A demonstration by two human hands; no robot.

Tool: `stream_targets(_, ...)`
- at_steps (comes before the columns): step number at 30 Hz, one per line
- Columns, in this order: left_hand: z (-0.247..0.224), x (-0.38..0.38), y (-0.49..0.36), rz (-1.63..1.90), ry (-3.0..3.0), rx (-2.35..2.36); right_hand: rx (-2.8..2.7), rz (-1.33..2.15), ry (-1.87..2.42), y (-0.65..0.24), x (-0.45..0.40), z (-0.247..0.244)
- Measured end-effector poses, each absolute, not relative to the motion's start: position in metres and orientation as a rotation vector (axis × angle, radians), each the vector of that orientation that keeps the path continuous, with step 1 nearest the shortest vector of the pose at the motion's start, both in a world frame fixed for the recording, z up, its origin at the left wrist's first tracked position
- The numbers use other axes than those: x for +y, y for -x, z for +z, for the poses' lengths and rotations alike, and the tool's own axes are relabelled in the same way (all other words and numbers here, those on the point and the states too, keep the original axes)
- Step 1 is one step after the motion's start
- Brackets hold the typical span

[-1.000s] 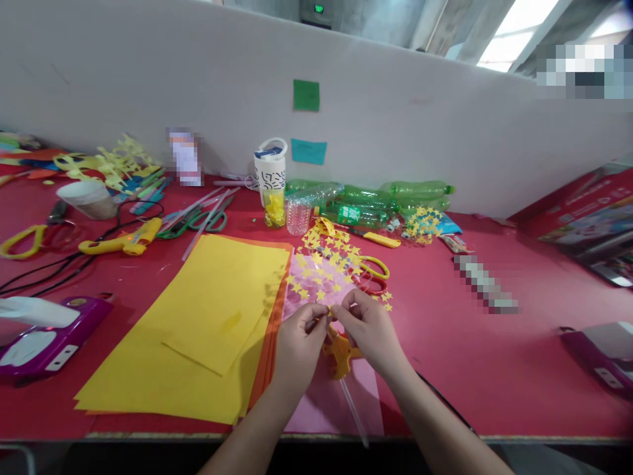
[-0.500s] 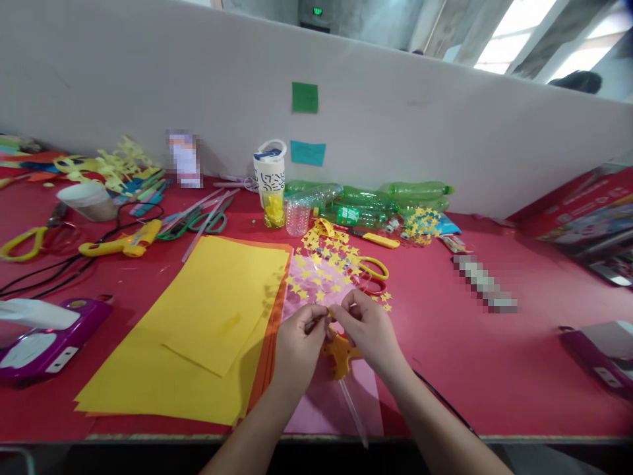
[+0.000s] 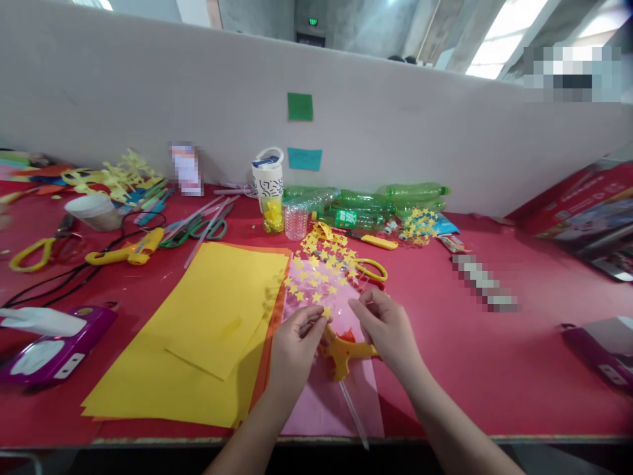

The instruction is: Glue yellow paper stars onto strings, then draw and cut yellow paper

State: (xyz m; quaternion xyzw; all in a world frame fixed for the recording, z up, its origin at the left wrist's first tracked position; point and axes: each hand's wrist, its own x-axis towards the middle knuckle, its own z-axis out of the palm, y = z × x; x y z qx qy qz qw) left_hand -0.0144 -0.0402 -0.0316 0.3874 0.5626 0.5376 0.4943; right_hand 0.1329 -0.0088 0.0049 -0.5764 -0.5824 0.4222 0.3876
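We are holding a small yellow star [image 3: 326, 313] above the pink sheet [image 3: 316, 412], pinching it in our left hand [image 3: 295, 343]. Our right hand [image 3: 390, 330] is hovering near the pink sheet's right edge, fingers curling; whether it is gripping anything, we cannot tell. Below, an orange glue gun [image 3: 340, 356] is lying on the pink sheet, loose stars [image 3: 316, 276] are lying toward its far end, and yellow paper [image 3: 198, 330] is lying to its left.

Your left hand [image 3: 293, 340] and right hand [image 3: 390, 328] are bare, fingers [image 3: 304, 315] slim; your forearms [image 3: 254, 422] are bare too, slender, narrowing toward the wrists [image 3: 414, 375].
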Motion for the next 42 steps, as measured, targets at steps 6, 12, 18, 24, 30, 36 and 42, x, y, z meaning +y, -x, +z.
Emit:
stream_targets(6, -0.028, -0.045, 0.02, 1.221, -0.954, 1.391, -1.5, 0.97, 1.504, -0.154, -0.005, 0.001)
stream_targets(12, -0.02, -0.05, 0.028, 1.222, -0.932, 1.418, -1.595, 0.88, 1.515, -0.165, -0.002, 0.004)
stream_targets(18, -0.021, -0.038, 0.047, 1.241, -0.952, 1.504, -1.8, 0.809, 1.446, -0.171, 0.01, 0.006)
stream_targets(24, -0.016, -0.033, 0.062, 1.309, -1.004, 1.539, -2.153, 0.377, 1.605, -0.209, 0.017, 0.006)
stream_targets(30, -0.013, -0.047, 0.051, 1.314, -1.051, 1.525, -2.437, 0.191, 1.541, -0.24, -0.003, -0.026)
stream_targets(36, -0.012, -0.052, 0.031, 1.246, -1.1, 1.496, -2.613, -0.168, 1.428, -0.238, -0.016, -0.038)
stream_targets(42, -0.004, -0.06, 0.011, 1.217, -1.136, 1.455, -2.583, -0.238, 1.361, -0.236, -0.012, -0.044)
